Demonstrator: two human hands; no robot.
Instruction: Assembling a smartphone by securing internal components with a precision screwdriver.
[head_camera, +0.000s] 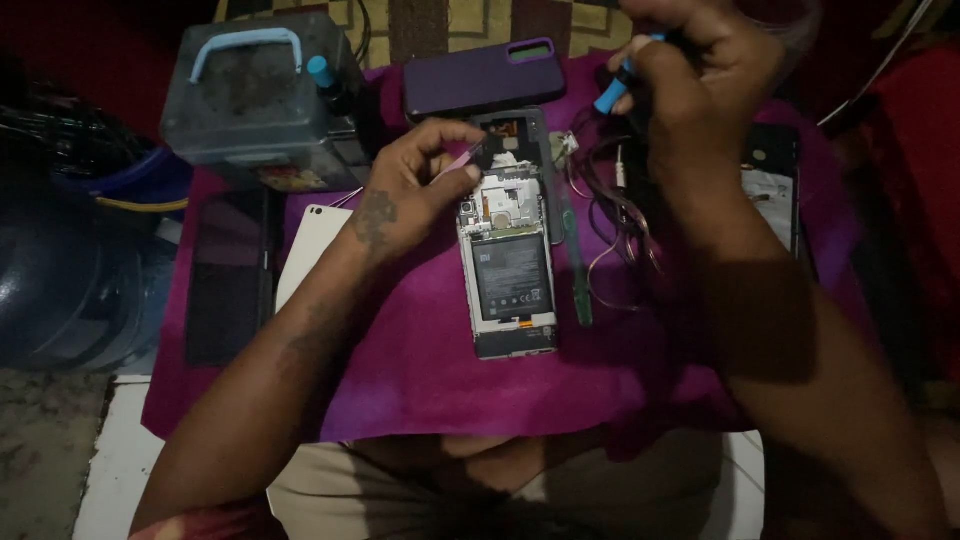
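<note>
An opened phone (508, 265) lies face down near the middle of a magenta cloth (420, 370), its back cover off so the battery (511, 283) and the upper circuit board show. The left hand (415, 185) pinches a thin pinkish tool (455, 168), probably tweezers, between thumb and forefinger, its tip touching a small dark part at the phone's top left corner. The right hand (690, 70) is raised above the cloth's far right side, fingers closed round a blue-handled tool (612, 92), likely a small screwdriver, its tip not clearly visible. To do this well, the left hand seems best kept braced on the cloth so the tip stays steady, lifting the part straight up rather than prying against the board; the light is dim, so slow moves are wise. A green-handled tool (575, 270) lies just beside the phone's right edge, with tangled thin wires (615, 225) further right. A purple phone case (483, 78) rests beyond the phone, a grey box with a pale blue handle (262, 90) to the far left.
</note>
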